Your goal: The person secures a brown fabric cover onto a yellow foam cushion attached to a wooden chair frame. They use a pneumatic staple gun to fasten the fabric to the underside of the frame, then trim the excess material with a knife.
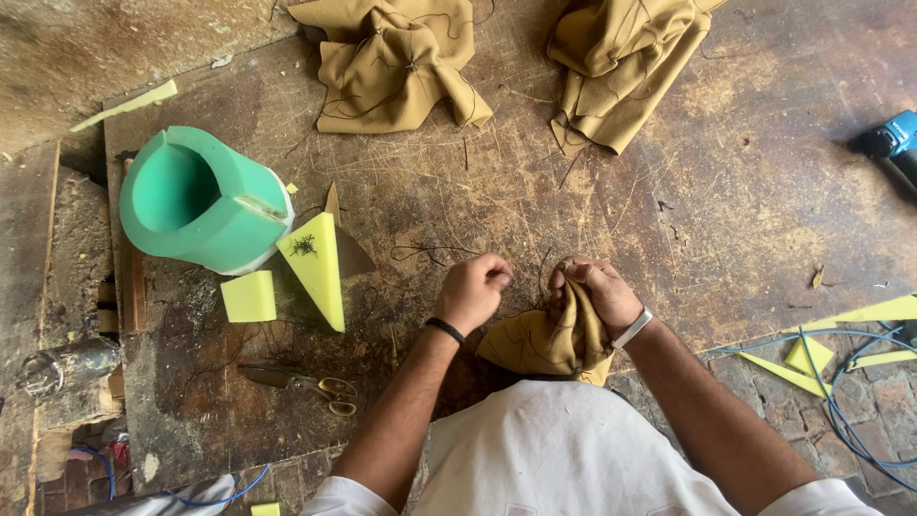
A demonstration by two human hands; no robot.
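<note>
My right hand (594, 290) grips a bunched piece of mustard-tan fabric (549, 339) held over my lap, just above the worn wooden board (497, 191). My left hand (475, 290) is closed in a loose fist right beside it, fingertips pinched as if on a thin dark thread; the thread itself is too fine to make out clearly. A black band circles my left wrist and a white one my right.
Two more tan fabric pieces (396, 62) (621, 57) lie at the far edge. A green foam cylinder (201, 199), yellow foam wedge (317, 266) and block (248, 296) sit left. Scissors (304, 384) lie near left. Blue tool (893, 139) and blue cable (841, 401) at right.
</note>
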